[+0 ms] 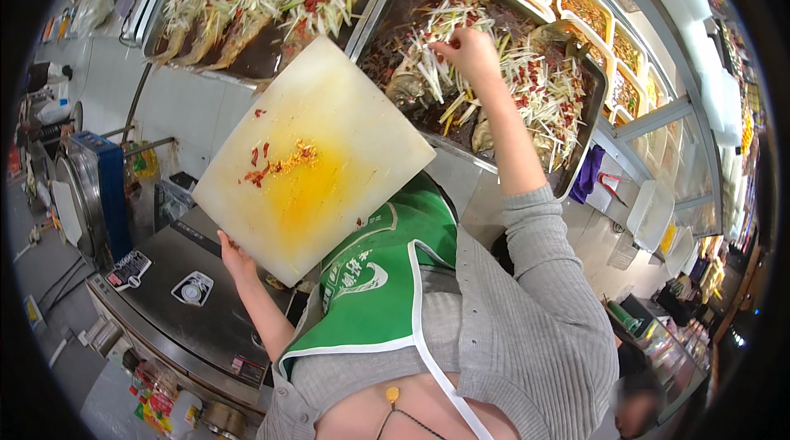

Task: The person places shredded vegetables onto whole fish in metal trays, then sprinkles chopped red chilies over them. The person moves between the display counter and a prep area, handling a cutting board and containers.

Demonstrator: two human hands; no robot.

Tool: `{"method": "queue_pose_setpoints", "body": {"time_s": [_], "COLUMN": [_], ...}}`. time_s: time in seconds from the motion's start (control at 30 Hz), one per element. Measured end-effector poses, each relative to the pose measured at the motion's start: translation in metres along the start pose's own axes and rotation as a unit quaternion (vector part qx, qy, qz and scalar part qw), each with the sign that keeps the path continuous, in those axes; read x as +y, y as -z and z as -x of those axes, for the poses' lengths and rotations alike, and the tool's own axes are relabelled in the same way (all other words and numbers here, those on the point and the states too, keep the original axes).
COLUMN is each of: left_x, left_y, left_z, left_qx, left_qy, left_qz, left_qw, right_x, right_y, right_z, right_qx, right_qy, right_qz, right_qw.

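My left hand (237,258) grips the lower left edge of a white plastic cutting board (364,131), which is held tilted in front of me. Chopped red chili (256,177) and pale yellow seeds lie on the board, around a yellow-orange stain. Above a metal tray (426,131), my right hand (472,54) hovers with fingertips drawn together; whether they hold anything is not visible. Beneath it lies a whole cooked fish (410,87) in dark sauce, topped with shredded scallion (460,14) and red chili bits. Beside it is another fish (531,97), dressed the same way.
A second metal tray (247,66) at the upper left holds several garnished fish. White tubs of sauced food (583,8) line the upper right. A purple cloth (586,174) and red-handled tool (611,187) lie right of the tray. A black-topped appliance (185,292) stands lower left.
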State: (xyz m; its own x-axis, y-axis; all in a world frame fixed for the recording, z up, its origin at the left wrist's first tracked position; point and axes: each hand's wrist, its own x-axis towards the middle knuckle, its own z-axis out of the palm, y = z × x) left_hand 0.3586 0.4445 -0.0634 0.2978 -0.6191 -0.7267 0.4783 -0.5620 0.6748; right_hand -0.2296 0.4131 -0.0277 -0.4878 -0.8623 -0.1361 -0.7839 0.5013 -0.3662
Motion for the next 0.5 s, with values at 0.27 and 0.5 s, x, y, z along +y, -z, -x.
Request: {"method": "queue_pose_setpoints", "body": {"time_s": [0.27,0.5], "left_x": [-0.005,-0.004], "left_y": [0.018,0.023], "left_z": [-0.007,-0.010], "left_qx": [-0.045,-0.044], "left_qy": [0.013,0.025], "left_qz": [0.003,0.016], "left_qw": [0.999,0.999], "right_x": [0.006,0.003], "right_y": [0.013,-0.003], "right_z": [-0.013,0.003], "right_qx": [-0.008,-0.071], "right_qy": [-0.048,-0.028], "right_qz": [-0.057,-0.133], "right_qw": [0.997,0.988]}}
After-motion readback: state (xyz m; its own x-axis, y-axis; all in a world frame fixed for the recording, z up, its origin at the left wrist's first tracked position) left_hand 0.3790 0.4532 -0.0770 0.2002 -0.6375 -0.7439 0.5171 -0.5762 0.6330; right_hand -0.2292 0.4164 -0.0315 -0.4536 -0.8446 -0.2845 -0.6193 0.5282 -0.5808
